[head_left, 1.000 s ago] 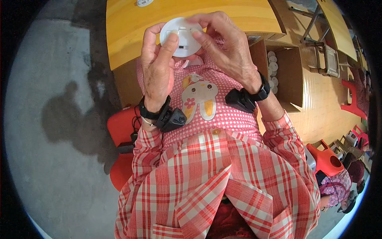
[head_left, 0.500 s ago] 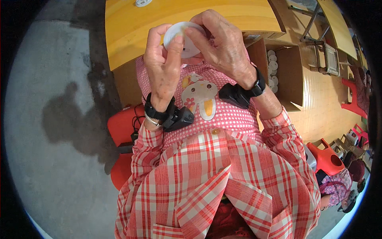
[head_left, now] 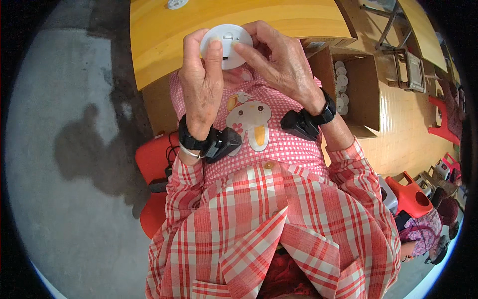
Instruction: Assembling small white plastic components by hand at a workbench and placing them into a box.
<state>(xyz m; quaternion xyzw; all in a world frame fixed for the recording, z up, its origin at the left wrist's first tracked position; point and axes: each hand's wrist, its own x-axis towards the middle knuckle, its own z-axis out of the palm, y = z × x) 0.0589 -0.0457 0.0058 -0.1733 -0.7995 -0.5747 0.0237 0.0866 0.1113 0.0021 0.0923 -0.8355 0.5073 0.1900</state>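
Observation:
Between my two hands is a round white plastic disc [head_left: 239, 56], held up in front of my chest near the table edge. A rectangular recess and a small dark slot show in its face. My left hand [head_left: 201, 82] grips the disc's left side, thumb lying on the face and fingers behind. My right hand [head_left: 279, 62] holds the right rim, with a thumb or finger tip touching the face beside the recess. The fingers behind the disc are hidden.
A yellow table [head_left: 164, 40] lies in front, with another white round piece [head_left: 177, 4] at its far edge. An open cardboard box [head_left: 366, 94] at right holds several white discs [head_left: 341, 80]. Red stools [head_left: 408, 194] stand at the right; a person [head_left: 423, 231] is behind them.
The disc has tilted so its face and recess now show plainly. My right fingers have drawn back from across it toward the right rim.

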